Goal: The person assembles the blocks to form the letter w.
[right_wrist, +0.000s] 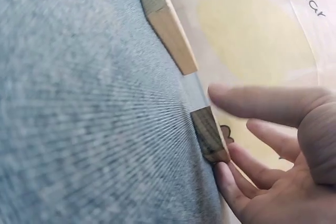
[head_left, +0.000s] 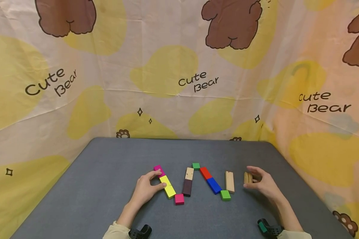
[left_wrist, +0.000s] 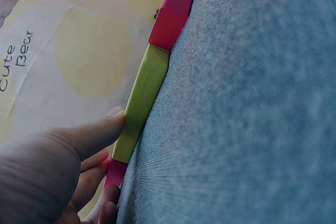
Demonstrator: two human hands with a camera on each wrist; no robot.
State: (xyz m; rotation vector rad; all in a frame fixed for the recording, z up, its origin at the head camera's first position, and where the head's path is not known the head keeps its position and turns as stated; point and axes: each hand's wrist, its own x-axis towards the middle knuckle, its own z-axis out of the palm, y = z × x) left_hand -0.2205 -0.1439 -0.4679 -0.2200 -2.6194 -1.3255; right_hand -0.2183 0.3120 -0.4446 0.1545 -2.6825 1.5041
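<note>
My left hand [head_left: 146, 188] reaches over the left end of a zigzag of coloured blocks. Its thumb touches the yellow block [head_left: 167, 187], and its fingers rest at the magenta block [head_left: 157, 167] beyond. In the left wrist view, fingers lie against that magenta block [left_wrist: 115, 174]. On the right, my right hand [head_left: 264, 182] is around a small brown wooden block [head_left: 248, 178]. Fingertips touch this wooden block [right_wrist: 211, 136] in the right wrist view, while the thumb stands apart from it. Left of it lies a longer pale wooden block [head_left: 229, 182].
The zigzag continues with a pink block [head_left: 179, 199], dark brown block [head_left: 187, 188], speckled wooden block [head_left: 189, 173], green block [head_left: 195, 166], red block [head_left: 205, 173], blue block [head_left: 213, 185] and another green block [head_left: 225, 195]. A patterned cloth [head_left: 164, 113] hangs behind the grey table [head_left: 122, 152].
</note>
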